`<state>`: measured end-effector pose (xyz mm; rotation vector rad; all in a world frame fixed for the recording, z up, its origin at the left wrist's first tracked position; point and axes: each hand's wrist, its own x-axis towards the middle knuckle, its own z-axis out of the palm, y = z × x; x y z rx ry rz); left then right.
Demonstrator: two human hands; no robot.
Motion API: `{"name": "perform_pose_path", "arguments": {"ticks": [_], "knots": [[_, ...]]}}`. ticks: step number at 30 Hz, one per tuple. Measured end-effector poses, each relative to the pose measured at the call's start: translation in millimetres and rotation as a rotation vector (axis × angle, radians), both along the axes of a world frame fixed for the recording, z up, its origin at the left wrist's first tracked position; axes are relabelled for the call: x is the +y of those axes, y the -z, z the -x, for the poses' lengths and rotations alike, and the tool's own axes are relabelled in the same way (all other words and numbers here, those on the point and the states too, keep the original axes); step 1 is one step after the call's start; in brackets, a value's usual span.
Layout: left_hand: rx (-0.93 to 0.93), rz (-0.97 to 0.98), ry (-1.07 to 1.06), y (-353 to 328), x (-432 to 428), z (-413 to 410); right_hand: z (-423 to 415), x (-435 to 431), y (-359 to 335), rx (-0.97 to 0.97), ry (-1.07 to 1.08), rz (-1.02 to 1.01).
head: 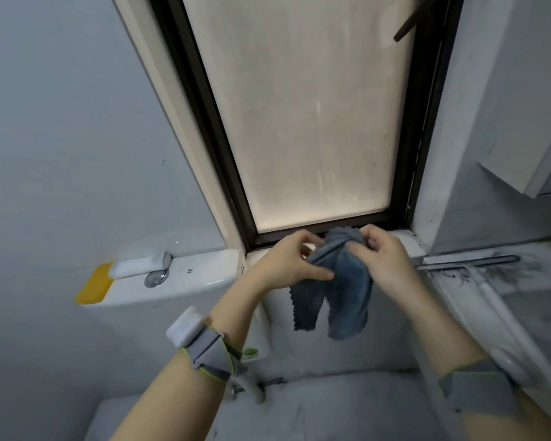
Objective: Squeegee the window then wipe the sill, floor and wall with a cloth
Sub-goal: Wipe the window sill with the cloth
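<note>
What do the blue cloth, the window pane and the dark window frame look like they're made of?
The cloth looks like soft microfibre or terry: fuzzy matte pile, zigzag-cut edges, limp folds. The pane seems to be frosted glass: it glows evenly, shows nothing behind and carries faint streaks. The frame is dark brown with a dull sheen, probably coated metal, though plastic is possible.
</note>
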<state>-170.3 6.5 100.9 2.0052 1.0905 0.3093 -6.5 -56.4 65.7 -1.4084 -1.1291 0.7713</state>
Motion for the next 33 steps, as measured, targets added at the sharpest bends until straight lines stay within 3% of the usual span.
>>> {"name": "perform_pose_path", "arguments": {"ticks": [2, 3, 5, 7, 9, 12, 16, 18, 20, 21, 22, 23, 25, 26, 28, 30, 33], "knots": [[0.153, -0.025, 0.073, 0.5, 2.3, 7.5, -9.0, 0.6, -9.3, -0.031, 0.011, 0.007], [0.121, -0.008, 0.090, -2.4, 2.5, 10.7, -13.3, 2.7, -17.7, -0.034, -0.005, 0.022], [-0.114, 0.079, 0.046, -15.4, 1.8, 11.0, -26.2, 7.2, -39.9, 0.079, -0.105, 0.045], [-0.412, 0.202, -0.055, -32.7, 2.4, 11.0, -40.2, 12.6, -60.2, 0.341, -0.227, -0.025], [-0.495, 0.337, -0.039, -36.6, 5.4, 11.8, -48.9, 13.8, -63.8, 0.425, -0.313, 0.031], [-0.374, 0.419, -0.001, -13.5, 5.6, 9.1, -40.2, 7.9, -31.7, 0.374, -0.337, 0.283], [-0.426, 0.554, -0.100, -2.7, 7.1, 10.3, -27.6, 4.3, -10.1, 0.502, -0.088, 0.209], [-0.237, 0.604, 0.003, -4.3, 9.4, 18.4, -29.5, 5.1, -14.7, 0.569, -0.077, 0.170], [0.073, 0.503, 0.135, -5.4, 12.9, 30.9, -29.9, 6.4, -19.6, 0.558, -0.072, 0.154], [0.119, 0.424, 0.130, -7.5, 18.2, 35.5, -31.2, 6.7, -22.3, 0.561, -0.057, 0.135], [0.059, 0.353, 0.081, -12.6, 23.3, 40.1, -32.8, 7.7, -25.6, 0.576, -0.040, 0.110], [-0.117, 0.336, -0.012, -16.3, 26.7, 42.9, -34.2, 7.3, -27.6, 0.606, -0.029, 0.084], [-0.614, 0.495, -0.223, -20.1, 29.6, 47.0, -34.5, 8.6, -31.0, 0.694, -0.036, 0.046], [-0.761, 0.611, -0.236, -18.0, 28.6, 46.3, -33.7, 10.0, -32.9, 0.730, -0.044, 0.031], [-0.753, 0.718, -0.194, -2.2, 14.0, 39.4, -31.3, 11.5, -31.6, 0.757, -0.024, 0.021], [-0.617, 0.613, -0.241, 6.3, -0.7, 33.6, -31.9, 11.6, -28.6, 0.745, -0.018, 0.034], [-0.485, 0.235, -0.412, 5.6, -1.2, 33.2, -36.2, 7.3, -21.4, 0.616, -0.034, 0.091]]}}
